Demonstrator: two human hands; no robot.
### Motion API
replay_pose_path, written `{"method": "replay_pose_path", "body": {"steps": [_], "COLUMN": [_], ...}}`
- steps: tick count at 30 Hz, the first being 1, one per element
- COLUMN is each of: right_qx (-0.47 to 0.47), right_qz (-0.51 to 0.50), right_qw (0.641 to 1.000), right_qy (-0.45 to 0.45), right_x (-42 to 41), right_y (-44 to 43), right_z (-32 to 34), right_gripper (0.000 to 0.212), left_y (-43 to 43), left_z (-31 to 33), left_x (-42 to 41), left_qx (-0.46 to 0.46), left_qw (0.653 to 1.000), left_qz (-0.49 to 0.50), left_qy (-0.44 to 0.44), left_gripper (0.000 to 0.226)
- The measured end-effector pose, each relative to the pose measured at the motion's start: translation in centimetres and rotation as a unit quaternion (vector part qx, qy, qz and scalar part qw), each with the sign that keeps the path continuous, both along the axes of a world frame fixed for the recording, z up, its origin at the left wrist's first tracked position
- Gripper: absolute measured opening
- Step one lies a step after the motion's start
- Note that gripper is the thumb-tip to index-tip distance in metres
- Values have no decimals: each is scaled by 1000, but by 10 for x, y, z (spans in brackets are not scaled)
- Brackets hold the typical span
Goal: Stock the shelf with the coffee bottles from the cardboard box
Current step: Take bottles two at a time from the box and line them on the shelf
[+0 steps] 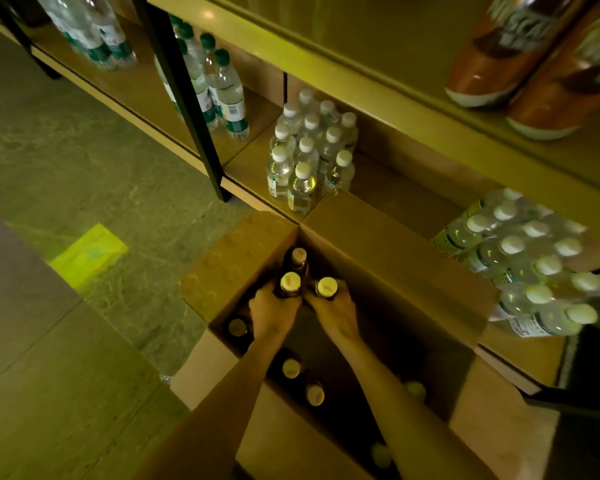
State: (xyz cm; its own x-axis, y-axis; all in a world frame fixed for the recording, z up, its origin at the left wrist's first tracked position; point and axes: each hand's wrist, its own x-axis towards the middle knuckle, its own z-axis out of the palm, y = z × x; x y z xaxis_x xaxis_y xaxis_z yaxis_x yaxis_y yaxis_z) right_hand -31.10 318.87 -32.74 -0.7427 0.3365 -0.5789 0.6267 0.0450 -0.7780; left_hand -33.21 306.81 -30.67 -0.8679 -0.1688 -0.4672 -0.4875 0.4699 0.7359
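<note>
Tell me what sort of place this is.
Most likely a shop or its stockroom. Low shelves carry grouped water bottles and a bundled pack. An open cardboard box sits on the floor, and the left hand and right hand each grip a coffee bottle inside it.

Pretty dim with a yellow-green cast; inside of the cardboard box (395, 258) is near-black shadow; soft glare patch on the upper shelf board (326, 36); orange bottles (492, 57) top right and the water bottles (534, 258) at right are smeared with blur; straight lines bow toward the edges.
</note>
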Motion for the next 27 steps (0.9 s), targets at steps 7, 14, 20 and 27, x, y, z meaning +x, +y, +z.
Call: {"method": "replay_pose_path", "body": {"steps": [7, 14, 20, 27], "right_qx": [42, 117, 255, 368], "right_qz": [-71, -191, -263, -283], "right_qw": [990, 947, 881, 824], "right_qy": [112, 231, 299, 325], "right_x": [42, 101, 127, 122], "right_y": [21, 32, 54, 113], "right_z": [77, 176, 290, 392], "right_gripper": [39, 26, 35, 27], "left_y": [5, 22, 59, 127], "left_z": [84, 168, 276, 366], "left_x": [20, 40, 37, 26], "left_qx": [63, 156, 238, 305], "left_qw": [979, 920, 841, 790], "left_qz": [-153, -287, -379, -398], "left_qy": [121, 218, 303, 353], "left_gripper": [31, 29, 23, 23]}}
